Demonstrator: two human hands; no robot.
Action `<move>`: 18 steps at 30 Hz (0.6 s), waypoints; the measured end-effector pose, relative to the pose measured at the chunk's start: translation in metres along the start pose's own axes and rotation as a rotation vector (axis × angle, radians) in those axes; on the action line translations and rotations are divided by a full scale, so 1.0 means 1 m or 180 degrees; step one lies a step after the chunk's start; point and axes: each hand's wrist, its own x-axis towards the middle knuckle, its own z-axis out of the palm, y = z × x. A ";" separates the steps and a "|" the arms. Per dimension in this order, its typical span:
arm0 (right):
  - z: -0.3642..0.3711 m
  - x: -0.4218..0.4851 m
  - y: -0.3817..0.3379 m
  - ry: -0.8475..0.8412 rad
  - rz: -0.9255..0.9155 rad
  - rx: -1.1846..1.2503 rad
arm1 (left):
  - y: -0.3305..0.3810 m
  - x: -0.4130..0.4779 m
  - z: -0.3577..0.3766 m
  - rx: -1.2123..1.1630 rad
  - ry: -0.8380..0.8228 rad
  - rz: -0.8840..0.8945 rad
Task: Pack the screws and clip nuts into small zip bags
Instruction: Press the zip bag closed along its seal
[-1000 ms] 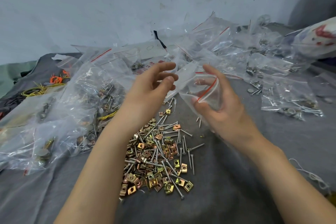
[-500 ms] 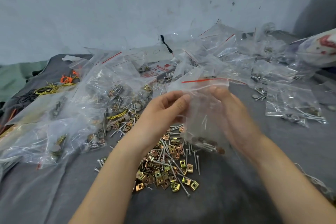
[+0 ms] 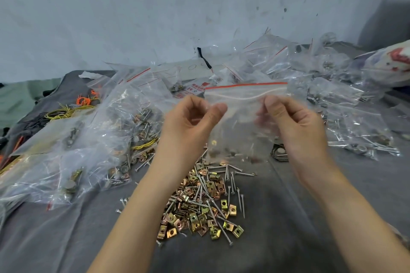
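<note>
I see two hands up and one small zip bag (image 3: pixel 241 122) stretched between them, held above the grey surface (image 3: pixel 299 206). My left hand (image 3: pixel 190 122) pinches the bag's left edge between thumb and forefinger, and my right hand (image 3: pixel 295 124) pinches the right edge the same way, both just under the red strip (image 3: pixel 246 85) along its top. The bag hangs upright. A few small metal pieces sit in its bottom, too blurred through the plastic for me to count or sort. Directly below it lies one loose pile (image 3: pixel 204 201) of silver screws mixed with brass-coloured clip nuts, far too many of each to count. To the left is a heap of clear bags (image 3: pixel 77 139) holding hardware, and a second heap of bags (image 3: pixel 332 95) spreads along the back and to the right; I cannot number either. One bundle of yellow wire (image 3: pixel 64 113) and one of orange wire (image 3: pixel 83 101) lie at the far left. One dark coiled ring (image 3: pixel 279 153) lies on the surface just beside my right wrist.
</note>
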 end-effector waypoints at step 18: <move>0.001 -0.006 0.006 0.0137 0.0369 0.0116 | -0.012 -0.004 0.001 -0.0071 0.0066 -0.0064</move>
